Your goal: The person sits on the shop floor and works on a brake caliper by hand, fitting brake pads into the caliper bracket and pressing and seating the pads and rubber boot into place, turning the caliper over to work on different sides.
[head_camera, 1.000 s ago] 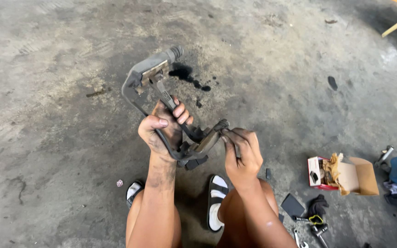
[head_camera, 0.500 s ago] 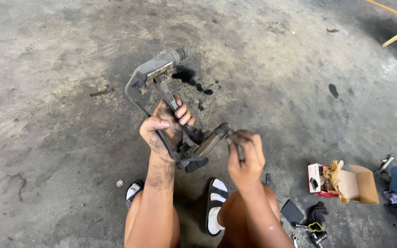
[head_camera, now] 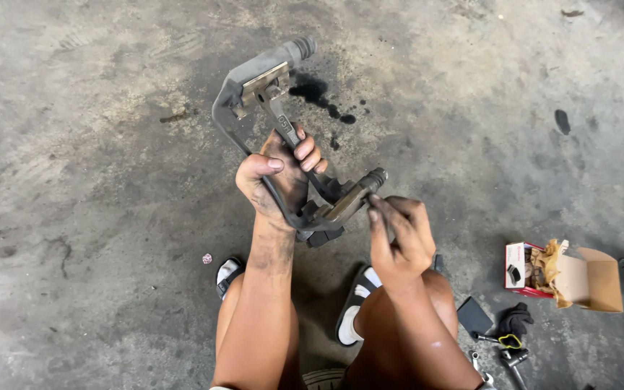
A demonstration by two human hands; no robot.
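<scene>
The left hand [head_camera: 277, 180] is clenched around the middle of a grimy metal brake caliper bracket [head_camera: 269, 94], fingers wrapped over one of its bars and the thumb hooked across the near side, so the part is held up in the air above the concrete floor [head_camera: 74, 144], tilted with its far end pointing away from the person. That far end carries a rubber-booted slide pin [head_camera: 294, 50] and a brass-coloured clip seat just under it; the near end, with a second pin, sits just in front of the right hand [head_camera: 399, 235]. The right hand is closed with its fingertips [head_camera: 374, 209] pinched at this near end of the bracket, touching the metal beside the pin; whether a small tool is gripped inside the fist cannot be told. Both hands are smeared with dark grease. Under the bracket, on the floor, a black oil stain [head_camera: 315, 90] spreads with a few drops trailing from it. Below the hands are the person's bare knees and two black-and-white sandals [head_camera: 355, 310]. To the right, well apart from the hands, an opened cardboard box [head_camera: 590, 278] with crumpled paper lies on the floor, and nearer the right knee lie a black glove [head_camera: 518, 318] and some small tools [head_camera: 503, 350].
</scene>
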